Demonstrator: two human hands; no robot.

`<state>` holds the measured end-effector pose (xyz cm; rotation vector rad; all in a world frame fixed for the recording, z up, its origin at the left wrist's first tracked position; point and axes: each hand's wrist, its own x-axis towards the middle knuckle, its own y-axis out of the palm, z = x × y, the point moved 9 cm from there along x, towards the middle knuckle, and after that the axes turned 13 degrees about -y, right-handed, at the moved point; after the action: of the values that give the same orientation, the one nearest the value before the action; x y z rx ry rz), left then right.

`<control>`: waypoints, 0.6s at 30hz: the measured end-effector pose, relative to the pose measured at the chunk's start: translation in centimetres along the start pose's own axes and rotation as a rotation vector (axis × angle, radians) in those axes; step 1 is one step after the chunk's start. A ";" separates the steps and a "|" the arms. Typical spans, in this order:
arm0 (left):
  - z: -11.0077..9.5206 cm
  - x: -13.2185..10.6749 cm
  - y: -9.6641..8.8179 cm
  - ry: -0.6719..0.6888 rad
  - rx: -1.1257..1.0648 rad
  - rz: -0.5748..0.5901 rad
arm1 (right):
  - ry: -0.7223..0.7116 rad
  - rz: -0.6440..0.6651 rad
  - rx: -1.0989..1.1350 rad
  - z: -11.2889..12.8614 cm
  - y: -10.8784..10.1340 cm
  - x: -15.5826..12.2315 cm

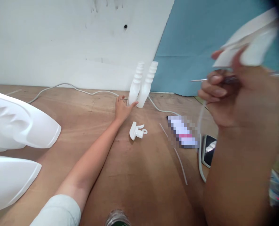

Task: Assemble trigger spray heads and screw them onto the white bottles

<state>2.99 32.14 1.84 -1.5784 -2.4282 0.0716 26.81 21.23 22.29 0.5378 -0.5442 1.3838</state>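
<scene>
My left hand (123, 110) reaches across the table, thumb and fingers closed around the base of a white plastic piece with a ribbed upper end (135, 83). A matching ribbed piece (147, 84) stands right beside it, both leaning slightly to the right. Raised at the right, my right hand (238, 84) pinches a curved white plastic piece (257, 50), blurred. Its curled fingers also hold a thin, pointed metal tool (198, 80) with a dark grip. Nearer me than the ribbed pieces lies a small white plastic fitting (136, 131) with a ring and a hook-like arm.
Large white plastic shells (35, 125) lie at the left. A cable (68, 84) runs along the white wall (71, 40). A phone with a blurred-out screen (183, 131), a thin white strip (180, 163) and a dark-faced device (208, 150) lie rightward. A clear container (117, 216) stands at the near edge.
</scene>
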 end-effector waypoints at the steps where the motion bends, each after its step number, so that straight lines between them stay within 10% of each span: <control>1: 0.2 -0.2 -0.6 -0.034 -0.084 -0.004 | 0.048 0.008 0.073 -0.5 0.9 -0.4; 7: 1.1 -2.2 -2.7 -0.171 -0.361 0.112 | 0.170 0.222 0.074 -4.7 6.9 -3.3; 18: -0.1 -6.4 -2.8 -0.499 -0.788 0.810 | 0.080 0.652 -0.373 -10.0 14.1 -9.0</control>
<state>3.00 25.19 1.27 -3.1425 -2.0145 -0.4524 12.31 22.39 9.33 -0.0135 -0.9395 1.8477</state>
